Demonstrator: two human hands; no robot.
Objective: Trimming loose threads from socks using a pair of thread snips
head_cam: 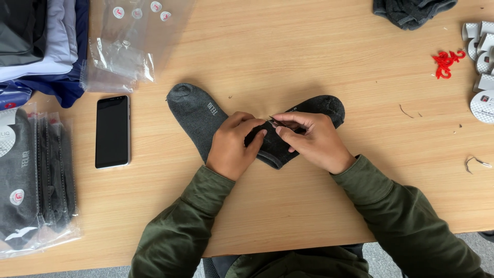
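A pale wooden table (288,62) with fine grain fills the scene under soft, even light; a strip of grey floor (478,242) shows along its near edge.

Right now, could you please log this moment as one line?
left hand: pinching grey socks | right hand: gripping small metal clip | phone: lying left, untouched

grey socks (200,116), red hooks (446,62), seemingly black phone (112,132)

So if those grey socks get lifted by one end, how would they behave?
The socks would probably droop: soft knit, already bent in a V under both hands. Likely light, and unlikely to slide on the wooden table.
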